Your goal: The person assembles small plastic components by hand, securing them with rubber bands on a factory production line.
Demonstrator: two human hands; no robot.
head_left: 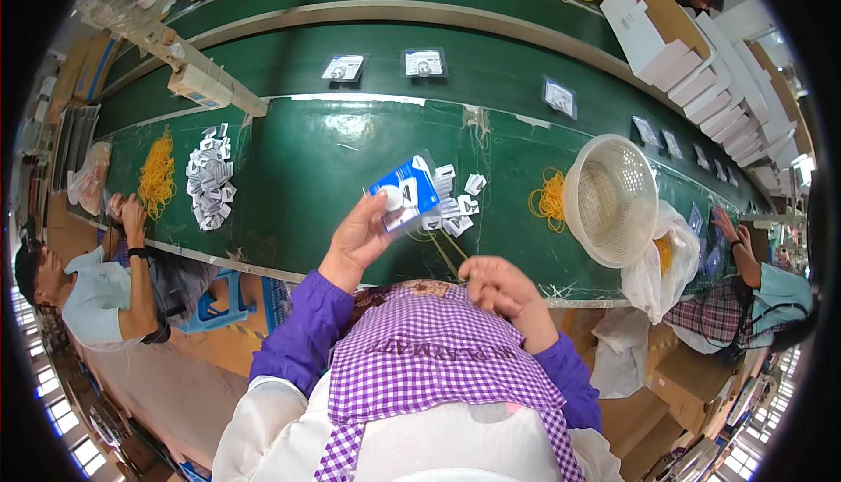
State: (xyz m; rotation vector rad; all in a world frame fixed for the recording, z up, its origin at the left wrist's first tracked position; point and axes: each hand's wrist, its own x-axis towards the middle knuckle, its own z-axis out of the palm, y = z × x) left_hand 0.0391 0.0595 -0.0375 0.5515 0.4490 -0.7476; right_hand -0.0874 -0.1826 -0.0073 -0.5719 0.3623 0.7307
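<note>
My left hand (357,235) grips the lower left corner of a blue and white blister pack (424,186), which has a round white piece near my thumb. Below the pack, a thin yellow elastic cord (445,252) runs down to my right hand (501,284). The fingers of that hand are closed on the cord, close to the table's front edge. Small white tags (457,209) lie in a loose pile just right of the pack. Whether the cord is fastened to the pack, I cannot make out.
Yellow elastic loops (548,199) lie beside a white plastic basket (612,202) and a plastic bag (663,263). At left are more tags (210,180) and loops (158,173). Packs (425,62) lie on the green belt. Co-workers (109,289) sit at both sides.
</note>
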